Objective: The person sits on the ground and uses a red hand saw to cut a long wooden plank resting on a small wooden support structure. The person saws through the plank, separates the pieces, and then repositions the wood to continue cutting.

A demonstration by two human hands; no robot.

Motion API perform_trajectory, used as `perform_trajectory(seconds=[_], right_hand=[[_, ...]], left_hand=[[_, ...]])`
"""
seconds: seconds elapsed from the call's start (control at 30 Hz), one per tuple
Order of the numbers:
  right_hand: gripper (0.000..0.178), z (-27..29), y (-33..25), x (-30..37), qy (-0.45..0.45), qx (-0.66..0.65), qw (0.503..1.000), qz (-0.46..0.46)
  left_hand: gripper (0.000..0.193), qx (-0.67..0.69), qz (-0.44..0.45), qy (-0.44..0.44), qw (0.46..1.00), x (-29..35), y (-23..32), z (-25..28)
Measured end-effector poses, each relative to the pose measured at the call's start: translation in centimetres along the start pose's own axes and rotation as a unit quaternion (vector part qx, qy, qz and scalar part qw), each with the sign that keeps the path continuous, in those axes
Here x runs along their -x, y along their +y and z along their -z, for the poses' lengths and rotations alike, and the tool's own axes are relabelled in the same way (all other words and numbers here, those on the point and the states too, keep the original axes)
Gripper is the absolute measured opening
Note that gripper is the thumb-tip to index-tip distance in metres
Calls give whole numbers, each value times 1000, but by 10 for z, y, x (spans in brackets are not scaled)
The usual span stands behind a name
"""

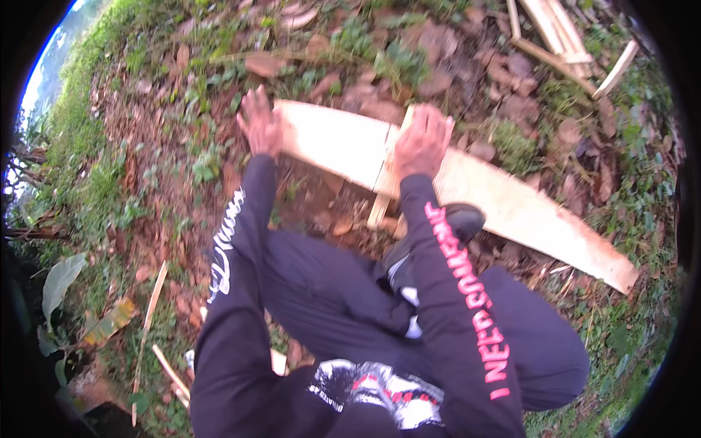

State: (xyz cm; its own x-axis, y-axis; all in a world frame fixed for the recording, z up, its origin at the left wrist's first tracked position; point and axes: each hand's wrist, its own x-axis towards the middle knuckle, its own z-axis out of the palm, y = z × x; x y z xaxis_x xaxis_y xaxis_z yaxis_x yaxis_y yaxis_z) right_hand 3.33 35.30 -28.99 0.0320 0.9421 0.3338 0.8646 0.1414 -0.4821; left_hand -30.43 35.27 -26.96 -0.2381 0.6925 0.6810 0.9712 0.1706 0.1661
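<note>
A long pale wooden board lies across the ground in front of my folded legs, with a dark seam line between its left part and the rest. A narrow wooden strip crosses it close to that seam, showing at both long edges. At the board's left end is my left hand, its fingers stretched out and spread. My right hand rests over the strip by the seam, fingers bent around it at the far edge. What lies under the right palm is hidden.
My dark shoe is close to the board's near edge. Several wooden strips lie at the far right. Thin sticks lie at the left, near a broad-leaved plant. Dry leaves and grass cover the ground.
</note>
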Motion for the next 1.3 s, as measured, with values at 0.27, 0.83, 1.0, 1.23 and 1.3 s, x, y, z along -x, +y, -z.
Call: perform_trajectory(seconds=[0.27, 0.83, 1.0, 1.23, 1.3], right_hand=[[29, 5, -9, 2, 18, -18, 1000, -2], [27, 64, -26, 27, 39, -6, 999, -10], [25, 89, -34, 48, 39, -23, 999, -4], [24, 147, -11, 91, 17, -160, 984, 73], [31, 184, -9, 98, -45, -78, 994, -62]], left_hand=[[51, 234, 78, -229, 942, -43, 52, 30], [48, -75, -231, -452, 858, -3, 126, 160], [18, 57, -156, -280, 946, 52, 105, 246], [29, 144, -84, -227, 960, 52, 103, 409], [28, 154, -72, -186, 968, 58, 97, 443]])
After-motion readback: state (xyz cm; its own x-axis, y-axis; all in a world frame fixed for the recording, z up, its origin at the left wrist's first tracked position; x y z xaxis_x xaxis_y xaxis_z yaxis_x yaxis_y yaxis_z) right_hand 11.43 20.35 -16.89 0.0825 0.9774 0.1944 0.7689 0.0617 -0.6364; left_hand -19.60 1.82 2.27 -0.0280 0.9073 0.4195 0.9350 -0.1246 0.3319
